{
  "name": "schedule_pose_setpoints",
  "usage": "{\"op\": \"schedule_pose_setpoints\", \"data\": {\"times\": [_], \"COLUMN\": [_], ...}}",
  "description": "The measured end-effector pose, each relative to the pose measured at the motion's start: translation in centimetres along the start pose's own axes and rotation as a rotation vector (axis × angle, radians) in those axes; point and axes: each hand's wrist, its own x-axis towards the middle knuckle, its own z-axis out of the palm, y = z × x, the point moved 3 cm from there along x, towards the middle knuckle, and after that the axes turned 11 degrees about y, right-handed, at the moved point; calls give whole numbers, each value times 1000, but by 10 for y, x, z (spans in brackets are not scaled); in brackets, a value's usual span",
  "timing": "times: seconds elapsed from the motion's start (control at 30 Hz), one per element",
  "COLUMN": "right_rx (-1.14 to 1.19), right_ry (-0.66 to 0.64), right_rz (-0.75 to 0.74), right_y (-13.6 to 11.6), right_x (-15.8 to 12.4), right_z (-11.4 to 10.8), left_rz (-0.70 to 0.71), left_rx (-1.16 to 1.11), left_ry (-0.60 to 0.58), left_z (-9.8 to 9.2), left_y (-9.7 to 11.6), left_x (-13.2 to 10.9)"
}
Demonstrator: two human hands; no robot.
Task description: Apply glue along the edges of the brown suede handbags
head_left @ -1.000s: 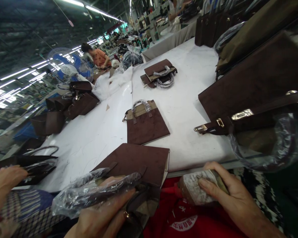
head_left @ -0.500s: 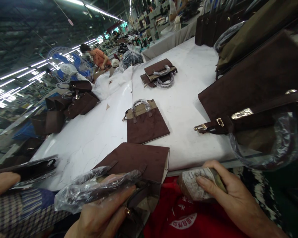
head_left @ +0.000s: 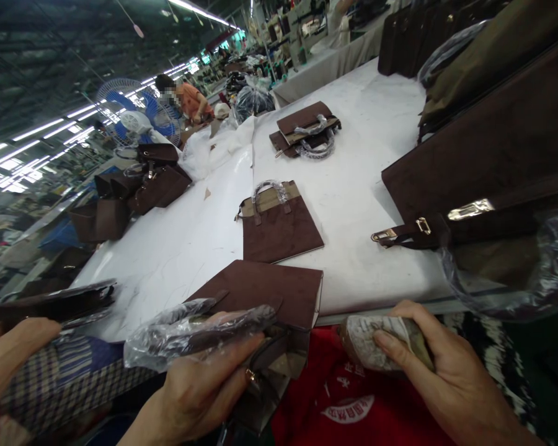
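My left hand (head_left: 204, 381) is closed around the plastic-wrapped handles of a dark brown handbag (head_left: 265, 288). The bag leans over the near table edge, its flat brown panel facing up; below it hang a khaki part and a small gold fitting. My right hand (head_left: 446, 365) grips a rounded lump (head_left: 367, 341) wrapped in whitish, worn material, with brownish-green ends showing; its exact kind I cannot make out. The lump is apart from the bag, just to its right. Another brown and khaki handbag (head_left: 281, 229) lies flat right behind the held one.
A folded handbag (head_left: 307, 130) lies farther back on the white table (head_left: 204, 229). Large brown bags (head_left: 469, 142) crowd the right side. More bags (head_left: 160, 186) and a blue fan (head_left: 139, 118) stand at left. A co-worker's hand (head_left: 23, 347) is near a dark wrapped item (head_left: 60, 306).
The view has shifted slightly, so the table and bags appear a little farther right. Both my hands keep their holds. The co-worker's hand at left shows a little farther into view.
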Motion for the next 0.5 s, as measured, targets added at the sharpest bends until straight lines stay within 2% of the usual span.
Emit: {"op": "schedule_pose_setpoints", "data": {"times": [0.2, 0.3, 0.43, 0.5], "right_rx": [73, 25, 75, 66], "right_ry": [-59, -9, -63, -43], "right_rz": [-22, -67, -88, -117], "right_y": [-1, -8, -21, -24], "right_x": [-1, -3, -6, -6], "right_z": [3, 0, -1, -1], "left_rz": [-23, -23, -32, -43], "left_rx": [47, 60, 28, -1], "left_ry": [-50, -22, 1, -3], "left_z": [0, 1, 3, 4], "left_y": [1, 1, 2, 2], "left_x": [-1, -2, 0, 1]}}
